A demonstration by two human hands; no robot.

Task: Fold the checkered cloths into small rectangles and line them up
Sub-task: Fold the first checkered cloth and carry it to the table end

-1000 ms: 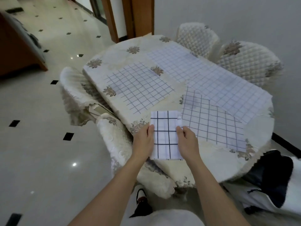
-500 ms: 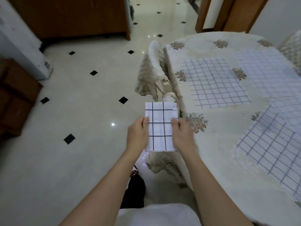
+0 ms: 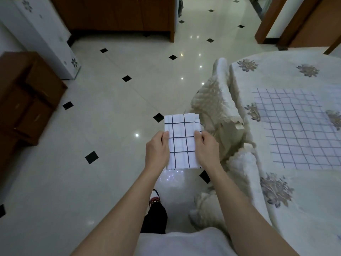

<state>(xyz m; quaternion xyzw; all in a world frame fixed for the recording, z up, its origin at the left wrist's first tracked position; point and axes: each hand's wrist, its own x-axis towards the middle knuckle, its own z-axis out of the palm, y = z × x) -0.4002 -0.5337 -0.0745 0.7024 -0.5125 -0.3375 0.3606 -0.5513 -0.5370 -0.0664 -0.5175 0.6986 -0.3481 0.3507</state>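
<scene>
A small folded checkered cloth [image 3: 181,140], white with dark grid lines, hangs in the air above the floor, left of the table. My left hand [image 3: 156,150] grips its left edge and my right hand [image 3: 207,149] grips its right edge, thumbs on top. A second checkered cloth [image 3: 299,126] lies spread flat on the table [image 3: 304,209] at the right, partly cut off by the frame edge.
A chair [image 3: 219,115] with a cream quilted cover stands between me and the table. Glossy tiled floor [image 3: 110,117] stretches to the left. A wooden cabinet [image 3: 118,13] stands at the back, brown boxes [image 3: 24,98] and a white appliance [image 3: 42,34] at the left.
My view and both hands have swung left, away from the table. The folded cloth, held over the table edge a second ago, is now over the floor beside the chair.
</scene>
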